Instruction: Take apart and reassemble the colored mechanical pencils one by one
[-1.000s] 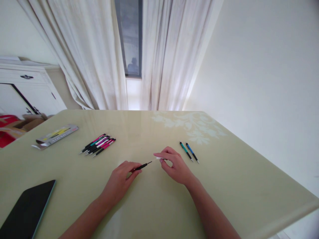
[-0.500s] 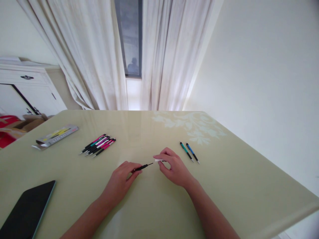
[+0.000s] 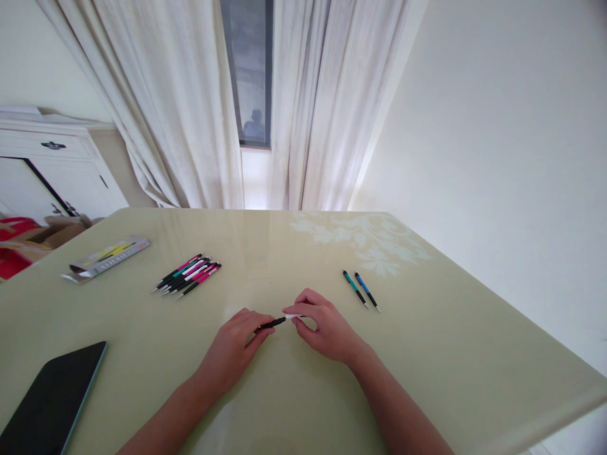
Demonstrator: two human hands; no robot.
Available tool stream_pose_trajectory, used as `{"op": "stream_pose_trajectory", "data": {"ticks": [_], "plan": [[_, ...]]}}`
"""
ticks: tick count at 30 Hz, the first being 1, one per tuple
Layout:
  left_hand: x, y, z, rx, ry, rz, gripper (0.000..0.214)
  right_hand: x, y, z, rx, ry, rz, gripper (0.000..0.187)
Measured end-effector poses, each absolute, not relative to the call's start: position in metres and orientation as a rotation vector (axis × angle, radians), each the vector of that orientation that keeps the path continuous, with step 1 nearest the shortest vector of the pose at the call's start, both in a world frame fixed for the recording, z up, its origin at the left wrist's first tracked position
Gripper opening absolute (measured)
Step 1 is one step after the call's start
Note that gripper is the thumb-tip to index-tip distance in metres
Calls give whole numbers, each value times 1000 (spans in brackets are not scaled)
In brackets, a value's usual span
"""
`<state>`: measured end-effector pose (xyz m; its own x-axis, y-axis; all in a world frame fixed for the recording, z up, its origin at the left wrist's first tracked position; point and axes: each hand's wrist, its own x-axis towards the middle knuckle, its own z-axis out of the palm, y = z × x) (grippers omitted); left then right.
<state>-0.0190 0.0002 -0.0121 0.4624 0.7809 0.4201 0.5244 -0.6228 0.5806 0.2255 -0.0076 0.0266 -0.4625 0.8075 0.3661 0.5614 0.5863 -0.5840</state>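
My left hand [image 3: 237, 341] pinches the black grip section of a pen [image 3: 274, 323] between thumb and fingers. My right hand [image 3: 326, 325] is closed on the white pen barrel [image 3: 294, 316], whose dark end shows by the palm. The two parts meet end to end in the gap between my hands, just above the table [image 3: 294, 404]; whether they are joined I cannot tell. Beyond my right hand lie a green and black pen [image 3: 355, 289] and a blue and black pen [image 3: 367, 291], side by side.
A bunch of several coloured pens [image 3: 187, 276] lies left of centre. Behind it on the left is an open grey and yellow box [image 3: 109, 258]. At the near left rests a dark tablet [image 3: 54, 398]. White curtains [image 3: 180, 101] hang past the far table edge.
My right hand has moved left and slightly nearer, bringing the white barrel up to the black grip section. The thin rod that stuck out of the black part no longer shows.
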Motion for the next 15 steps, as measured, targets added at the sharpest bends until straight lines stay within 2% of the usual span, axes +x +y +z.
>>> {"op": "stream_pose_trajectory", "data": {"ticks": [6,15], "plan": [[-20,1,-10,2305,1126,935,26,218,-5,23,-1055,-2153,617,19],[-19,-2,-8,2319,1075,1031,20,214,-7,22,-1111,-2272,639,24]]}}
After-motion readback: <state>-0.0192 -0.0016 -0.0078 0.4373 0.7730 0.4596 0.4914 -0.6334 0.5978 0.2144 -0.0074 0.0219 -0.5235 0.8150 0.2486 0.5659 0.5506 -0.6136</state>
